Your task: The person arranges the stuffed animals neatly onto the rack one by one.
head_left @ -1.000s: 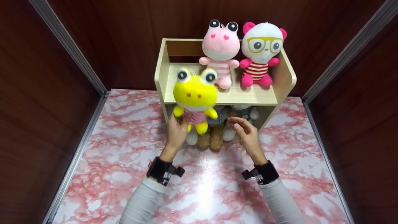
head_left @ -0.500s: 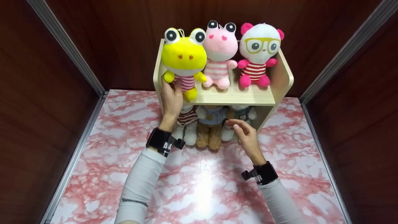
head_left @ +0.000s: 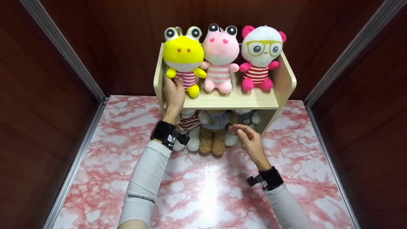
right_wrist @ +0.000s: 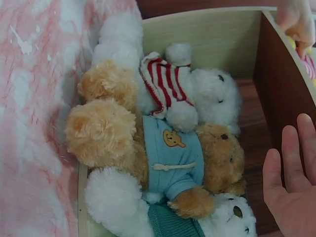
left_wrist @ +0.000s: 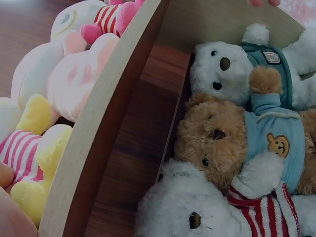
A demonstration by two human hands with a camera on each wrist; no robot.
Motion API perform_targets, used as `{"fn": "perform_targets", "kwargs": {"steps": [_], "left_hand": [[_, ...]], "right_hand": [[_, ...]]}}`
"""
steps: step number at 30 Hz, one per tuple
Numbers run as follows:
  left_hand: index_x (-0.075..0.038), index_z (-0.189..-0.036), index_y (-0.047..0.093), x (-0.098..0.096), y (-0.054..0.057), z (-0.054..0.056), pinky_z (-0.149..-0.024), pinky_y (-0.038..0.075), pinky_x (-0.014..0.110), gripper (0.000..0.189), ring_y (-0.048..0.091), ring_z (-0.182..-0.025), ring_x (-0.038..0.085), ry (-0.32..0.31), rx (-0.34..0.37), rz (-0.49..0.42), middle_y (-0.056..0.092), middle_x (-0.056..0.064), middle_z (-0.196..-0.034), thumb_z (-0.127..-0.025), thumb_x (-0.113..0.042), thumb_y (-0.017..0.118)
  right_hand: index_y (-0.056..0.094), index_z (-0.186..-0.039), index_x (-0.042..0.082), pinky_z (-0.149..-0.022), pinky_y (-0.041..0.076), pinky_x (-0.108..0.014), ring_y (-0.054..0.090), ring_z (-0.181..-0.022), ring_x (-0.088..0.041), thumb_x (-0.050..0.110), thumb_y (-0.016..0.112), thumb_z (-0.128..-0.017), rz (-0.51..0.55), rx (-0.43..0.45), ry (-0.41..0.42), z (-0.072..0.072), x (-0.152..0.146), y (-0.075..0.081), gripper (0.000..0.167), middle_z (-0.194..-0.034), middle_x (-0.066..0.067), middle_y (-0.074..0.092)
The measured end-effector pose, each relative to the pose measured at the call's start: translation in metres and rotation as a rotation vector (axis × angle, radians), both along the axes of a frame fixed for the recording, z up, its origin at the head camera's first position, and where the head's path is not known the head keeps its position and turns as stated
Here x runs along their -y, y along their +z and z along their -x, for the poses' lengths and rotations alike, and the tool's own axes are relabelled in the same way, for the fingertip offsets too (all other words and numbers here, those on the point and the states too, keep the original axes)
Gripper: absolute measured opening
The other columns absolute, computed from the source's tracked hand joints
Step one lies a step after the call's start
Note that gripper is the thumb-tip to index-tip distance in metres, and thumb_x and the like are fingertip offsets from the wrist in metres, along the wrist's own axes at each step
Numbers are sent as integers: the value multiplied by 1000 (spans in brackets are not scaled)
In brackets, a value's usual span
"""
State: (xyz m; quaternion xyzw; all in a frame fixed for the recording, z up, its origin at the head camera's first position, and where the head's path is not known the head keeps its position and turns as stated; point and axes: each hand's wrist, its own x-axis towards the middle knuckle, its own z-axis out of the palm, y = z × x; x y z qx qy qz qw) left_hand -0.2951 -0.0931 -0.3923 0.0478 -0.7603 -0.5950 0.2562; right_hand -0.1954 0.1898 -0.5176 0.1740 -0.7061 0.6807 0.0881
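Observation:
On the left of the upper shelf sits a yellow frog plush (head_left: pixel 183 52) in a pink-striped top. My left hand (head_left: pixel 175 95) grips it low on the body, thumb across the striped front and the other fingers hidden at its side. Beside it sit a pink frog plush (head_left: pixel 221 46) and a white panda plush (head_left: pixel 262 57) with yellow glasses. My right hand (head_left: pixel 251 141) hovers before the lower compartment, holding nothing; its fingers (right_wrist: pixel 292 158) look extended and relaxed in the right wrist view.
Below, a brown teddy bear (right_wrist: pixel 173 148) in a blue hoodie sits between a white bear (left_wrist: pixel 180 207) in red stripes and another white bear (left_wrist: pixel 222 69) in green. The pale wooden shelf (head_left: pixel 232 101) stands on a pink marbled surface (head_left: pixel 127 127) against dark wood-look walls.
My left hand has carried the yellow frog plush up and back from before the lower compartment onto the upper shelf's left side. My right hand has stayed about where it was.

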Motion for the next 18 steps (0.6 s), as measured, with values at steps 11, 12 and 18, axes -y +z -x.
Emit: {"fn": "perform_targets", "kwargs": {"steps": [11,12,18], "left_hand": [[5,-147,41,8,2,17,-115,38,36,44,52,-133,30,-23,139,72,58,22,-139,-111,-18,46],[5,-146,42,8,2,17,-115,38,37,44,52,-134,31,-23,150,84,58,22,-140,-111,-20,46],[7,-149,39,9,2,8,-117,36,39,56,48,-138,34,-10,176,122,52,23,-147,-109,-31,50]], "right_hand": [[69,-126,-4,-55,42,-18,66,-92,-14,6,55,-107,-1,42,-16,-4,-5,-4,26,-120,-25,70],[69,-126,-4,-60,46,-17,67,-92,-15,6,55,-107,2,36,-16,-4,-5,-4,26,-119,-27,70],[67,-126,-8,-99,52,-31,68,-112,-19,10,55,-107,14,10,-15,-2,-11,-6,28,-121,-30,68]]}}
